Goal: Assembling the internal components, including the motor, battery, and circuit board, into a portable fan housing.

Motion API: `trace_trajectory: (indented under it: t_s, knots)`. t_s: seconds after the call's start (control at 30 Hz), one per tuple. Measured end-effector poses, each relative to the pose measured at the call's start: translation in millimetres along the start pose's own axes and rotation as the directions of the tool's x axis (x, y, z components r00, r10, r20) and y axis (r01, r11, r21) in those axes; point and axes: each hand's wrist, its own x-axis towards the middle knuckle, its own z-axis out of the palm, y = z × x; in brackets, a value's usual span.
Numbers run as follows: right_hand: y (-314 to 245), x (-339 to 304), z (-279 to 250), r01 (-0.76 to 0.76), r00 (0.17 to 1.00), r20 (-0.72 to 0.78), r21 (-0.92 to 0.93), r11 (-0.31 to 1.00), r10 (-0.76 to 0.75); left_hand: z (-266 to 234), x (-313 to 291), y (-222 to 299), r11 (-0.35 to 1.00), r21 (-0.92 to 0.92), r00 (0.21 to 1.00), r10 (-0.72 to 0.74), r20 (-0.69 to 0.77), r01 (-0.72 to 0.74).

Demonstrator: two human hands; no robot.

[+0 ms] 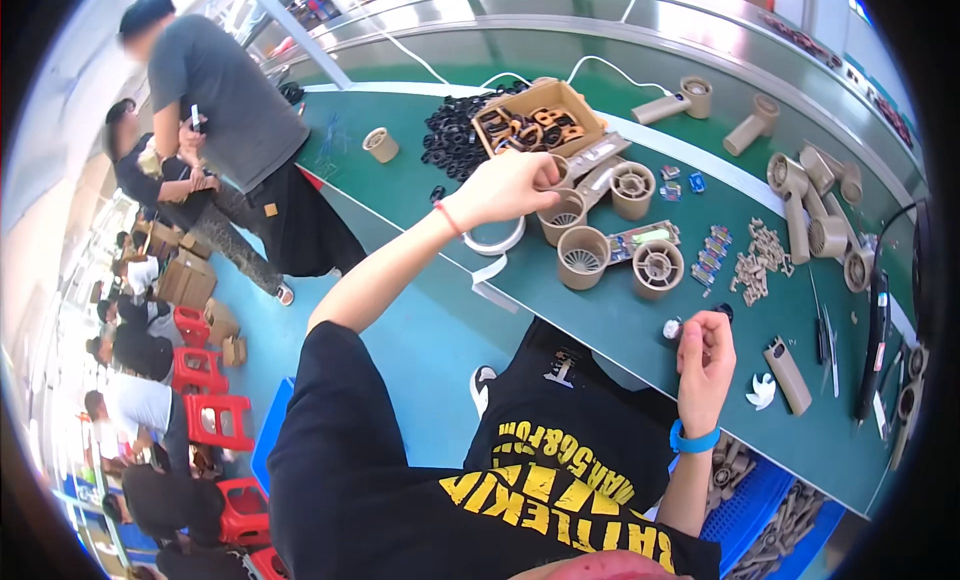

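My left hand [512, 190] reaches over a cluster of beige handheld-fan housings, its thumb and fingers closed at the rim of one fan housing [562, 212]. What those fingers hold, if anything, is hidden. Next to it stand more round fan housings [583, 257], some with grilles facing up and handles lying open with circuit boards [640, 242] inside. My right hand [706, 358] is closed near the table's front edge, with a small silver-white round part [672, 328] at its fingertips. A dark small piece [722, 310] shows just behind these fingers.
A cardboard box [540, 105] of black and orange rings stands behind a heap of black rings [455, 130]. Small beige parts [762, 258], circuit boards [711, 255], a white fan blade [761, 391], a beige handle [788, 375] and tools [828, 340] lie rightward. Two people stand at left.
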Motion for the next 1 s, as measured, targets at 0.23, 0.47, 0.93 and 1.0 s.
trace_trajectory:
  t_s: [0.23,0.47,0.93,1.0]
  knots:
    - [5,0,2,0.009,1.0,-0.018,-0.003,1.0,-0.009,-46,2,26,0.983,-0.005,0.958,0.177,-0.226,-0.183]
    - [7,1,3,0.021,0.999,-0.029,-0.031,0.999,-0.021,-147,-68,-59,0.978,0.094,0.805,-0.096,-0.585,0.185]
    - [4,4,9,-0.026,0.998,-0.058,-0.096,0.995,0.02,-95,-88,-308,0.646,0.025,0.488,-0.55,-0.678,0.763]
    - [4,4,11,-0.024,0.998,-0.061,-0.122,0.992,0.017,-89,-75,-325,0.685,-0.029,0.5,-0.558,-0.662,0.728]
